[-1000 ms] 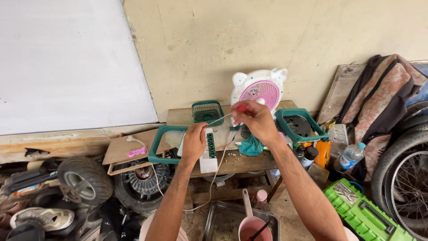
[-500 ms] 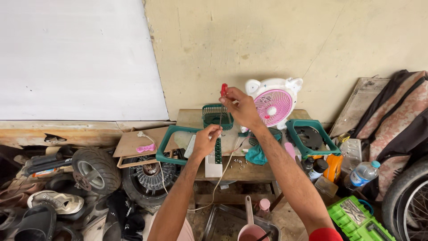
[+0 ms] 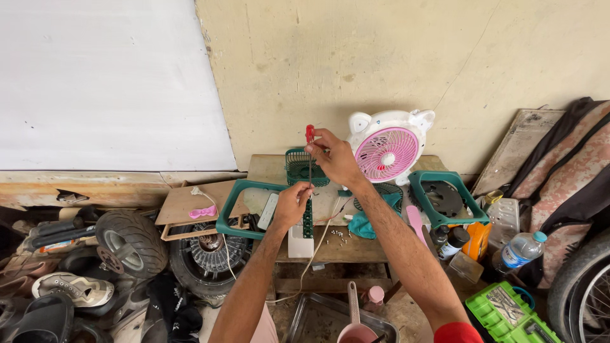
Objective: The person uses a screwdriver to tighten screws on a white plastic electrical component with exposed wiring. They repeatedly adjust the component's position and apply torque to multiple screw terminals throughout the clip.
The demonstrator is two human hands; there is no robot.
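**Screwdriver held upright over the workbench**

While the left hand [image 3: 291, 206] pinched the green strip [image 3: 308, 216] below, the right hand [image 3: 337, 159] above it closed its fingers on a red-handled screwdriver [image 3: 310, 143], standing upright. Right of this grip stood the pink fan [image 3: 387, 149], and lower right the green frame [image 3: 448, 197].

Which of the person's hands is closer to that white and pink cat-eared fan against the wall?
The right hand, holding a red-handled screwdriver upright, is just left of the white and pink cat-eared fan. The left hand is lower and farther left, on the wooden bench.
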